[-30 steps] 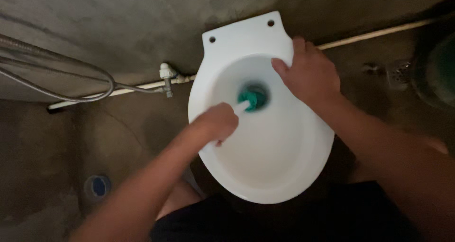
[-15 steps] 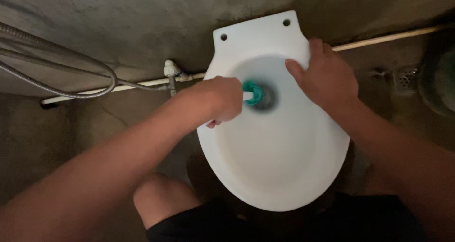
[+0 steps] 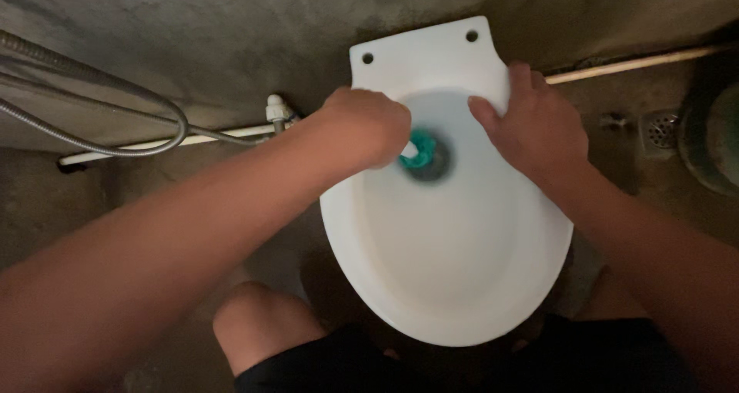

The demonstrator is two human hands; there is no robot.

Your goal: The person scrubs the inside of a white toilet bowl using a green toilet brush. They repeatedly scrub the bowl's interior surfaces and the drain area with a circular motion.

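The white toilet bowl point(image 3: 454, 285) stands on the concrete floor, its drain hole at the back end holding the teal brush head point(image 3: 419, 150). The left hand point(image 3: 368, 125) is curled into a tight fist around the brush's white handle, over the bowl's left rim. The right hand point(image 3: 535, 127) lies flat, fingers spread, on the back right rim, gripping nothing. A metal hose point(image 3: 115, 108) loops by the wall.

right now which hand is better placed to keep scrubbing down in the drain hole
Left. The left hand already grips the teal brush at the drain hole. The right hand lies flat on the white bowl's rim, steadying it.
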